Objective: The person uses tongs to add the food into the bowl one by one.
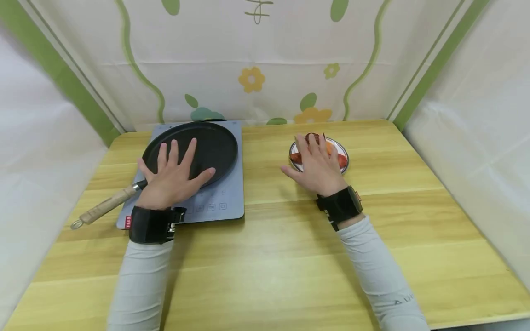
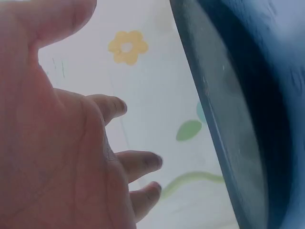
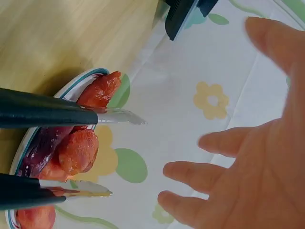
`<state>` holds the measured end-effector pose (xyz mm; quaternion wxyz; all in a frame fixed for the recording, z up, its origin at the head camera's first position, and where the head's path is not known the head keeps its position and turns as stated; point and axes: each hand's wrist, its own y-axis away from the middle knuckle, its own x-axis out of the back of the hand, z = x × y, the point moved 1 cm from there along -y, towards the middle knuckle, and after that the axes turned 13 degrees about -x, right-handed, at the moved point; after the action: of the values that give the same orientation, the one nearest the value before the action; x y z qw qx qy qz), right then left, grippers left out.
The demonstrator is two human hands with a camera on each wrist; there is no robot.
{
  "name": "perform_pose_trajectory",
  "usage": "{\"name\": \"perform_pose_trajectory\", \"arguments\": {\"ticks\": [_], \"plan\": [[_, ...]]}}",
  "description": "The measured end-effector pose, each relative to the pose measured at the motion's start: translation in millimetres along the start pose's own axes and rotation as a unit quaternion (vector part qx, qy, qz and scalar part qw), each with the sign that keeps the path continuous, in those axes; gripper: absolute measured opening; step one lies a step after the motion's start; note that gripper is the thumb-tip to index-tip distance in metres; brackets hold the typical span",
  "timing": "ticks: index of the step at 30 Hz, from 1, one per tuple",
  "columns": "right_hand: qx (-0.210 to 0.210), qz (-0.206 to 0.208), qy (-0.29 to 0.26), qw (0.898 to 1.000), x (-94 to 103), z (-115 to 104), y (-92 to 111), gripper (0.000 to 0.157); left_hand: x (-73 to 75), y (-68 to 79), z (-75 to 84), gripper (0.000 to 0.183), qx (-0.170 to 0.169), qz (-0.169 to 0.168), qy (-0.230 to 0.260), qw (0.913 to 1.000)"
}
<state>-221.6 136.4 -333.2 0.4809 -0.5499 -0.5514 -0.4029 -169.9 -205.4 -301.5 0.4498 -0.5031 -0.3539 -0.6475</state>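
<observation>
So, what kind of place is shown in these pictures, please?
Probably a screened-off cooking space, perhaps staged: a black pan on a cooktop, a plate with food, and flower-patterned sheeting behind the table.

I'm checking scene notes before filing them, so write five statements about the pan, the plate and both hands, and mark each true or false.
1. The frying pan sits on the cooktop. True.
2. The left hand grips the pan's handle. False: it is over the pan with its fingers spread.
3. The plate is left of the cooktop in the head view. False: it is to the right.
4. Reddish food lies on the plate. True.
5. The right hand is clenched in a fist. False: its fingers are extended, over the plate in the head view.
</observation>
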Motion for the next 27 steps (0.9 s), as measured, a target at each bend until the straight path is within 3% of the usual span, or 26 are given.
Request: {"name": "perform_pose_trajectory", "arguments": {"ticks": [9,17,23,27], "plan": [[-0.036,0.013,0.007,0.999,9.6,19,-1,0.088,9.5,23.6,-32.2,0.094,0.021,-0.021,0.016,0.9994],[-0.077,-0.024,0.021,0.997,4.5,36,5,0.100,14.5,45.6,-75.8,0.105,0.051,-0.056,0.006,0.9971],[-0.100,-0.060,0.028,0.993,7.9,47,4,0.102,12.7,51.4,-107.7,0.076,0.010,-0.059,0.049,0.9970],[-0.119,-0.075,0.029,0.990,6.9,48,5,0.096,10.2,56.7,-116.9,0.054,0.023,-0.059,0.092,0.9937]]}}
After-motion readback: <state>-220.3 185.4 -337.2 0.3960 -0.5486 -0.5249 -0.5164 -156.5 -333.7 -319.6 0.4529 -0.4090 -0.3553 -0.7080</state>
